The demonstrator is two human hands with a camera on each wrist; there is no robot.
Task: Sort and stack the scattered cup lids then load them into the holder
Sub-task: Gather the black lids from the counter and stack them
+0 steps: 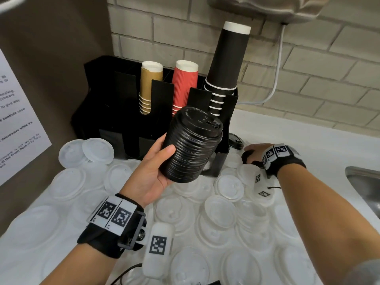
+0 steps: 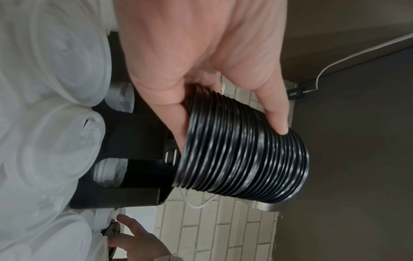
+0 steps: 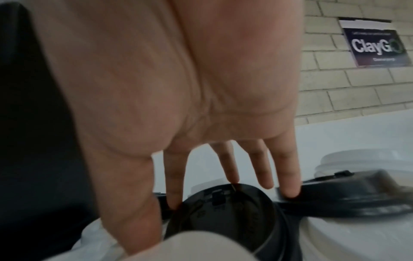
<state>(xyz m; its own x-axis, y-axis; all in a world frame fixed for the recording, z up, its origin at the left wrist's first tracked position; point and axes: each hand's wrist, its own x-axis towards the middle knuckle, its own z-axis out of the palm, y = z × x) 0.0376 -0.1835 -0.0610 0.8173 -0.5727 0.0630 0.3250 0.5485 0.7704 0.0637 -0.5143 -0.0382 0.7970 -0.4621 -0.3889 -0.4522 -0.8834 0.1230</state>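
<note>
My left hand (image 1: 162,163) grips a tall stack of black cup lids (image 1: 191,147), tilted, in front of the black cup-and-lid holder (image 1: 115,112). In the left wrist view the thumb and fingers wrap around the black lid stack (image 2: 241,159). My right hand (image 1: 255,155) reaches down beside the holder's right end. There its thumb and fingers close on the rim of a single black lid (image 3: 223,211), and the little finger touches a second black lid (image 3: 348,192). Clear lids (image 1: 220,210) lie scattered over the counter.
The holder carries stacks of tan cups (image 1: 150,85), red cups (image 1: 184,85) and tall black cups (image 1: 226,64). Another black lid (image 1: 236,140) sits by its right end. A steel sink (image 1: 364,182) is at the far right, and a paper notice (image 1: 18,120) hangs on the left wall.
</note>
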